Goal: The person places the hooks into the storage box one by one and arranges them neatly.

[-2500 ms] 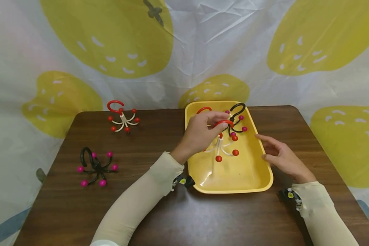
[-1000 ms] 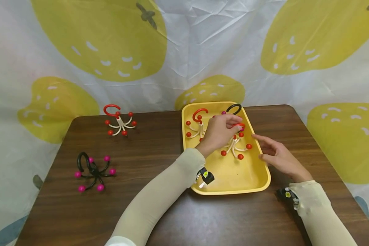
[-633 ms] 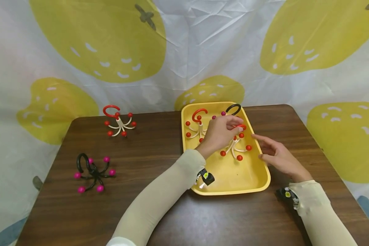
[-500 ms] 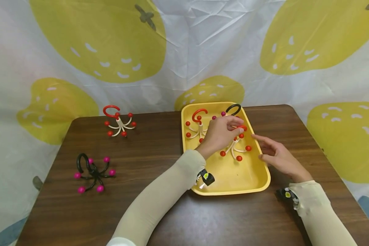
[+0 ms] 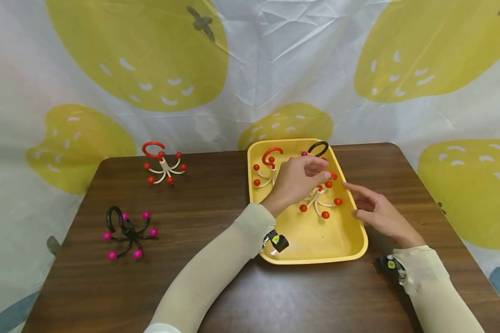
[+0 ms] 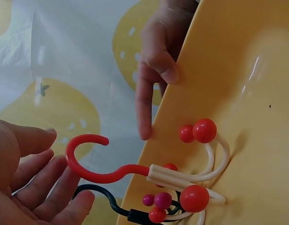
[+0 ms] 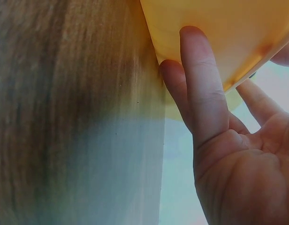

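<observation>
Where hook [image 6: 100, 177] stands — left hand [image 5: 296, 180] hovers.

The cream-and-red ball-tipped hanger [image 6: 164, 176] stands crook-up in the yellow tray [image 5: 312, 247]. The left hand [image 5: 296, 180] is at the red crook [image 6: 100, 178]; contact is unclear. The right hand [image 5: 381, 212] touches the tray's outer side.

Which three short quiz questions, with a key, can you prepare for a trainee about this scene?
1. What colour are the ball tips of the black hook hanger standing left of the yellow tray?
2. True or false: the right hand holds a hook hanger.
3. The left hand is over: A) the black hook hanger; B) the yellow tray; C) the right hand?

Key: 1. Pink. 2. False; the right hand touches the yellow tray. 3. B.
</observation>
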`<action>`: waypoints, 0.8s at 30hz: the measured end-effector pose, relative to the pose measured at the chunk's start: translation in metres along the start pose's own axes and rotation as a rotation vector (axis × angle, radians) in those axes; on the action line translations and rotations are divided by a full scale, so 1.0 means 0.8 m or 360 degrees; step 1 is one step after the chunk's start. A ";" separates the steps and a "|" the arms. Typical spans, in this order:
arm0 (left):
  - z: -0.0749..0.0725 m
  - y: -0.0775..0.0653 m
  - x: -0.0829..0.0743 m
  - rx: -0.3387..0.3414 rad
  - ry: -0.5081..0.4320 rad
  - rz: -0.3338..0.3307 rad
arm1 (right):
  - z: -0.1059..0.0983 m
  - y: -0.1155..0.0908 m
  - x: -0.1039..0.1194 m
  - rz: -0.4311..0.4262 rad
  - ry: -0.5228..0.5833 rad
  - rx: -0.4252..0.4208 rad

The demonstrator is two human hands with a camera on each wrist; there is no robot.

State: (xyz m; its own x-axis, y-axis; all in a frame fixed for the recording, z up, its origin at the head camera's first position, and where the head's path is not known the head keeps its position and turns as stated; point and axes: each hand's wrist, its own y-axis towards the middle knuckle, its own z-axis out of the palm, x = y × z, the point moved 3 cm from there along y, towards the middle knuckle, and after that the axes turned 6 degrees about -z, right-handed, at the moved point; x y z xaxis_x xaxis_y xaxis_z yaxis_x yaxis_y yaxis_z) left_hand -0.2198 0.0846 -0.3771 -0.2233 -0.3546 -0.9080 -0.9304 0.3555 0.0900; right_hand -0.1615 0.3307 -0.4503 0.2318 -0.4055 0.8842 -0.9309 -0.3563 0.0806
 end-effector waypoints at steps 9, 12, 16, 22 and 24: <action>-0.013 -0.004 0.004 -0.0028 -0.0129 0.0065 | -0.001 0.001 0.002 0.0005 0.0000 0.0004; -0.019 -0.008 0.004 -0.0046 -0.0145 0.0107 | -0.001 0.001 0.003 0.0009 0.0014 0.0001; -0.028 -0.015 0.002 -0.0073 -0.0135 0.0161 | -0.001 0.001 0.003 0.0004 0.0026 0.0003; -0.046 -0.031 -0.003 -0.0060 -0.0178 0.0157 | -0.001 0.002 0.001 0.0009 0.0014 0.0004; -0.053 -0.036 -0.006 -0.0062 -0.0181 0.0162 | -0.001 0.003 0.002 0.0008 0.0015 0.0004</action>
State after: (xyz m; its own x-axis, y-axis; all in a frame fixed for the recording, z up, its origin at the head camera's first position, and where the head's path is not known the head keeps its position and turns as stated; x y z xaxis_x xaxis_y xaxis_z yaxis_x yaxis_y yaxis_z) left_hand -0.2041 0.0393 -0.3580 -0.2846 -0.2172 -0.9337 -0.9156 0.3502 0.1976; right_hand -0.1635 0.3301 -0.4486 0.2241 -0.3992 0.8890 -0.9313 -0.3565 0.0746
